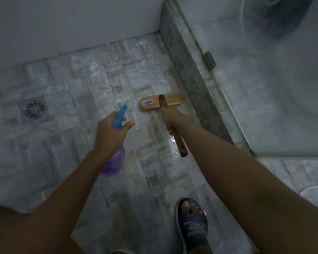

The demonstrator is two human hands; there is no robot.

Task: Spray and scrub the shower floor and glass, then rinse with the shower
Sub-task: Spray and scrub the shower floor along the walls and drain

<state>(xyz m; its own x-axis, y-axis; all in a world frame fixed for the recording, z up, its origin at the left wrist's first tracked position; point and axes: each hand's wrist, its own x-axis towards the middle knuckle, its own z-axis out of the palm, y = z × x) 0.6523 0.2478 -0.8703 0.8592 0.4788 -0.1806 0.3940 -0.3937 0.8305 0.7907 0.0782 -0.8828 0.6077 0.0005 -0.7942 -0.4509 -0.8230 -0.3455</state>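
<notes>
Gripping brush [173, 101], sticker [148, 102] unreadable, right hand [170, 120]; left hand [108, 133] holds spray bottle [120, 116].

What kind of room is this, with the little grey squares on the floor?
Most likely a shower stall in a bathroom. The grey stone-look tiled floor is wet and has a round metal drain grate set in it, and a cloudy glass panel stands on a tiled kerb.

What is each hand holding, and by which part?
The left hand grips the spray bottle at its neck; the right hand grips the scrub brush by its wooden handle.
</notes>
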